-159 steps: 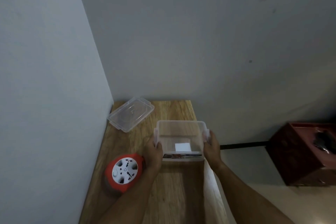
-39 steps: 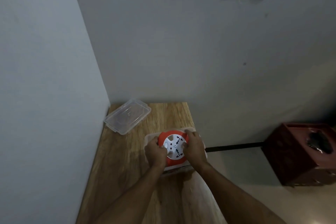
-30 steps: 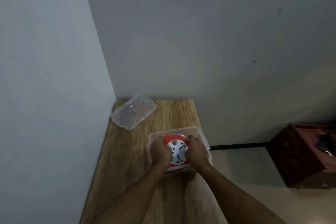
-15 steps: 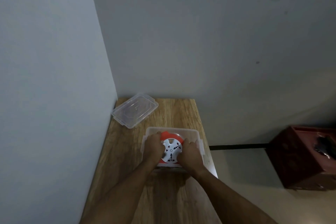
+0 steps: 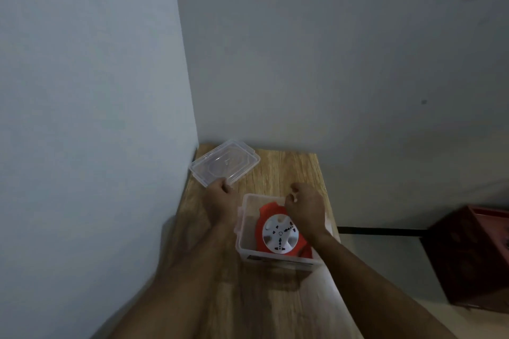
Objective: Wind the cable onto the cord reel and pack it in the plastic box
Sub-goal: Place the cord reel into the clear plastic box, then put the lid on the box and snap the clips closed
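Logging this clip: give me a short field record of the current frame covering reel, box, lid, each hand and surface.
reel: orange cord reel with white socket face up, inside the box
box: clear plastic box, open, near the table's right edge
lid: clear lid lying flat at the table's far left corner, off the box
left hand: left hand at the lid's near edge, fingers touching it; grip unclear
right hand: right hand over the box's far right rim, fingers curled
surface: wooden table against two walls
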